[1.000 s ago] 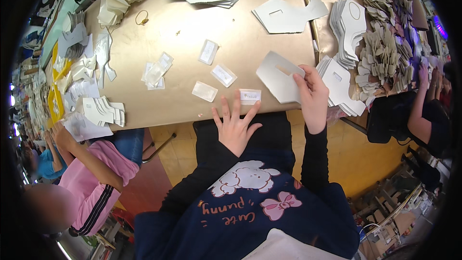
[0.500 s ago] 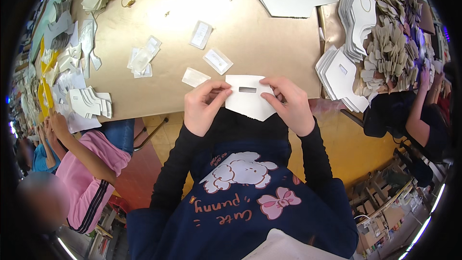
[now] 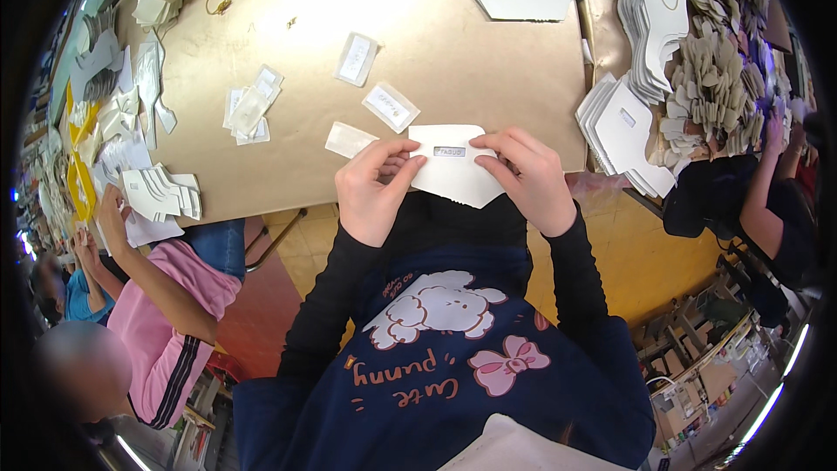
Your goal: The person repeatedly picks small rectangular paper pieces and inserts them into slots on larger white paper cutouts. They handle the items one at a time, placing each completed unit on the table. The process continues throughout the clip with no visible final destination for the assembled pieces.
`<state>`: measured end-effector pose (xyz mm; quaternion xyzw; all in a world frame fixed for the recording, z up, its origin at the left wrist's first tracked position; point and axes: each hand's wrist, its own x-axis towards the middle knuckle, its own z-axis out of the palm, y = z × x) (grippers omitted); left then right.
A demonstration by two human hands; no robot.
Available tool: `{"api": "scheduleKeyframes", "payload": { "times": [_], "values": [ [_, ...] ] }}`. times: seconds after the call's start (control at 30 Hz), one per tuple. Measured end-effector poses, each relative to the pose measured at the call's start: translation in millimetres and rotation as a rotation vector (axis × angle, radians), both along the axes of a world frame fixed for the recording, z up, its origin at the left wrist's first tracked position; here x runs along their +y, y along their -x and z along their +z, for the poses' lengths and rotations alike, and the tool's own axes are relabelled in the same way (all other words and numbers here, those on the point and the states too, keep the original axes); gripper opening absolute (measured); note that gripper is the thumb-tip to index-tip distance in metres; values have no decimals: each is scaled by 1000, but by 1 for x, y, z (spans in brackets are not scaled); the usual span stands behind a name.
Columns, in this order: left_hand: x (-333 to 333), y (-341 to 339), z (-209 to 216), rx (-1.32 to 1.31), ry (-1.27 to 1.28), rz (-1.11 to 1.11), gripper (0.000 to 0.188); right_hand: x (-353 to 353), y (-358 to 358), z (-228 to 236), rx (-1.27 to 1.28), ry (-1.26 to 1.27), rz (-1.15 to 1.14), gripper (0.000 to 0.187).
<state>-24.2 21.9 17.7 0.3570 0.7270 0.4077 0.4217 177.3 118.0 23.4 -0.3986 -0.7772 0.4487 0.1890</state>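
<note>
White and flat, the panel (image 3: 458, 181) was held between both hands at the near edge of the gold-toned table (image 3: 488, 70), its lower pointed end projecting past that edge. One rectangular slot was cut through the panel, and a printed tag (image 3: 449, 153) showed within the slot.

From where I stood, the left hand (image 3: 375, 187) gripped the panel's left margin: thumb and forefinger were set narrow on the sheet, with the other fingers curled. The right hand (image 3: 534, 179) gripped the right margin in a matching pinch, thumb toward the person and forefinger beyond.

Three loose tags were laid out on the table. The plain one (image 3: 349, 139) sat just beside the left hand; the middle one (image 3: 391, 106) lay beyond it, and the far one (image 3: 356, 58) farther out. To their left, several more formed an overlapping cluster (image 3: 251, 109).

At the right, a fanned stack (image 3: 623, 126) of slotted white pieces stood well apart from the right hand. At the left, beside a co-worker in a pink shirt (image 3: 161, 296), lay a smaller fanned stack (image 3: 159, 192).
</note>
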Motion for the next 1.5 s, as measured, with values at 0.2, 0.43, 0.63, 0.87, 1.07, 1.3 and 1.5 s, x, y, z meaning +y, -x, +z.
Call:
{"api": "scheduleKeyframes", "payload": {
  "times": [0.2, 0.43, 0.63, 0.87, 1.07, 1.3, 1.5],
  "values": [
    [1, -2, 1, 0, 20, 6, 17, -2, 0, 0, -19, 1, -10, 21],
    [4, -3, 4, 19, 37, 19, 16, -2, 0, -1, -24, 9, -10, 20],
    [3, -4, 4, 30, 36, 21, 16, -2, 0, -2, -27, -1, -3, 21],
    [4, -4, 5, 42, 10, -8, 12, 0, 0, -2, -26, 15, 0, 20],
    [4, -6, 8, 73, 1, -5, 10, 0, 1, -2, -24, 22, -1, 20],
    [6, -7, 10, 92, 7, -10, 11, 1, 1, -2, -19, 34, -6, 21],
    [5, -6, 9, 97, 9, -15, 11, 1, 2, -2, -11, 56, -12, 21]
  ]
}}
